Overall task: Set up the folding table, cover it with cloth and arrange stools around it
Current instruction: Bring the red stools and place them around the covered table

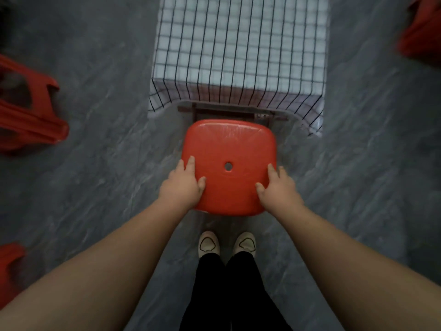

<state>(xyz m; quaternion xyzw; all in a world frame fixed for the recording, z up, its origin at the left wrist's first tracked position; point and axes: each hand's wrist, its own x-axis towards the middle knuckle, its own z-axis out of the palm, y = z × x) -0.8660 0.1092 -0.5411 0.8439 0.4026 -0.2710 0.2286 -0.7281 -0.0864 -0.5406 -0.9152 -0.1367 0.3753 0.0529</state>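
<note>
Tabletop (238,95) up, checked cloth (238,48) draped over it: both steps judged done. Stool arranging under way. Red stool (229,144) at tabletop's near end, seat up. Left hand (183,185) and right hand (278,187) grip seat's side edges, thumbs on top. Left of tabletop: tipped stool (31,125), cropped stool (9,261); to right, blurred stool (422,37). All likely unplaced. Grey marbled floor (95,91), dim room.

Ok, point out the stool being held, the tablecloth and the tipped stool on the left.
held stool (229,144): head view, seat top beyond the hole.
tablecloth (241,44): head view, checked top.
tipped stool (35,125): head view, a leg.
</note>
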